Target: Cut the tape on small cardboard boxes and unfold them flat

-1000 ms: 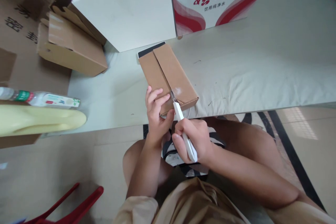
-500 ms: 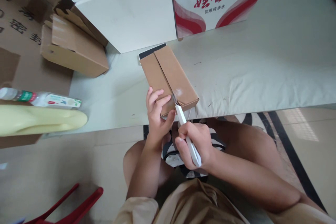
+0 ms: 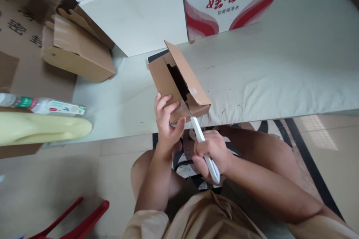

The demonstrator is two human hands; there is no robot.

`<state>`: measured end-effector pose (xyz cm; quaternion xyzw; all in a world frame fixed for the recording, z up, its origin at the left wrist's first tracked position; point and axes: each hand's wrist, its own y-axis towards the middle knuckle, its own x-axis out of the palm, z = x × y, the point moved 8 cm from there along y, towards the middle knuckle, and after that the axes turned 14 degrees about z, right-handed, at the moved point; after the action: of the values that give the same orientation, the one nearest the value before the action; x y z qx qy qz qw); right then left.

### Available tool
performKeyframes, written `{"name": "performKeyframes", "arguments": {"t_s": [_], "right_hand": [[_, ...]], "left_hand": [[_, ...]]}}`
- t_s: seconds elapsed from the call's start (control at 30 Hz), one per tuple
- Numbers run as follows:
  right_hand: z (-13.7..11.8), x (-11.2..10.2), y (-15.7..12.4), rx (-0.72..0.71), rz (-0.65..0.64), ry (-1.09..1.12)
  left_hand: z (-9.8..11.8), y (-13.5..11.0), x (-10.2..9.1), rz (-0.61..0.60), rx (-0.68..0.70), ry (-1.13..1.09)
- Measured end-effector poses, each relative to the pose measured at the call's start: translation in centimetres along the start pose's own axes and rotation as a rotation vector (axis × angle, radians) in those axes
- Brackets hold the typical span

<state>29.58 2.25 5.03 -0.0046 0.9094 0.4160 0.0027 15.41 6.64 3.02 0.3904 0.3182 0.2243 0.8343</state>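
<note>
A small brown cardboard box [image 3: 162, 78] lies at the front edge of the cloth-covered table, its right top flap [image 3: 185, 73] raised and a dark gap showing inside. My left hand [image 3: 168, 117] grips the box's near left part, fingers over the top and thumb at the near end. In my closed right hand [image 3: 211, 153] is a white utility knife [image 3: 199, 130], its blade tip at the near end of the box's seam. Partly under the box's far end lies a flat dark thing with a pale rim [image 3: 157, 55].
Behind stand a white box [image 3: 137, 18] and a white-and-red carton [image 3: 224, 3]. Another brown box [image 3: 81, 50], a plastic bottle [image 3: 42, 104] and a pale yellow object [image 3: 45, 128] are at left. A red plastic piece [image 3: 89, 216] stands low on the left.
The box's right top flap has lifted, opening a gap along the seam. My right hand and the knife have drawn slightly back toward me and right. My left hand stays on the box.
</note>
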Motion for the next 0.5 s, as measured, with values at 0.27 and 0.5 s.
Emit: {"name": "performKeyframes", "arguments": {"t_s": [0.27,0.5], "right_hand": [[3.6,-6.5,3.0,0.127,0.443,-0.179],[14.1,-7.8,2.0,0.652,-0.049,-0.794]], "left_hand": [[-0.2,-0.1,0.1,-0.001,0.001,-0.001],[-0.6,-0.2,0.1,0.024,0.013,-0.013]]}}
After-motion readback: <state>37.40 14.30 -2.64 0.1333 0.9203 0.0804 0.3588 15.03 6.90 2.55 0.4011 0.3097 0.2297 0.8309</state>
